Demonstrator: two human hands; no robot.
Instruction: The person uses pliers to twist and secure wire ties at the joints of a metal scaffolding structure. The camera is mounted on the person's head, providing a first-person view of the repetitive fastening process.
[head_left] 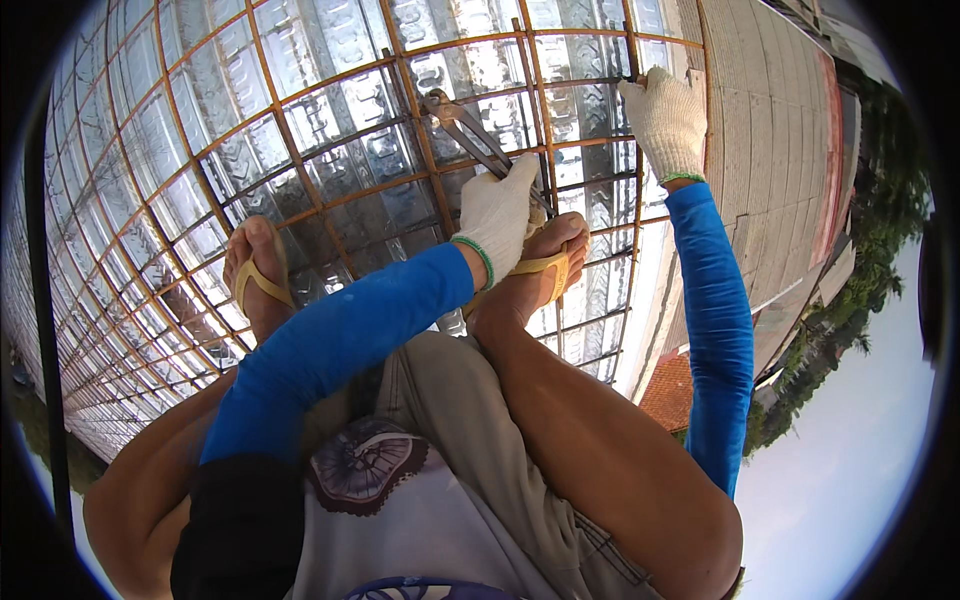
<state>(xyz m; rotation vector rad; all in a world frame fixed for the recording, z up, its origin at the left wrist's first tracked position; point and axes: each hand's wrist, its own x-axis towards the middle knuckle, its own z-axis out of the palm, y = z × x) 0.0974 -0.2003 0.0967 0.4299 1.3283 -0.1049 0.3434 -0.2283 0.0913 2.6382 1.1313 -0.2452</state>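
Note:
My left hand point(497, 212), in a white knit glove with a blue sleeve, is shut on the handles of rusty metal pincers point(462, 125). The jaws of the pincers touch a crossing of the rusty rebar mesh point(330, 185) ahead of me. My right hand point(664, 120), gloved the same way, grips a bar near the right edge of the mesh. I squat on the mesh, and my feet in yellow sandals point(256, 280) stand on the bars.
Under the mesh lies shiny corrugated metal decking point(300, 50). To the right the deck ends at a grey block wall point(765, 130), with a red tiled roof point(668, 392), trees and sky far below. A dark upright pole point(45, 300) stands at the left.

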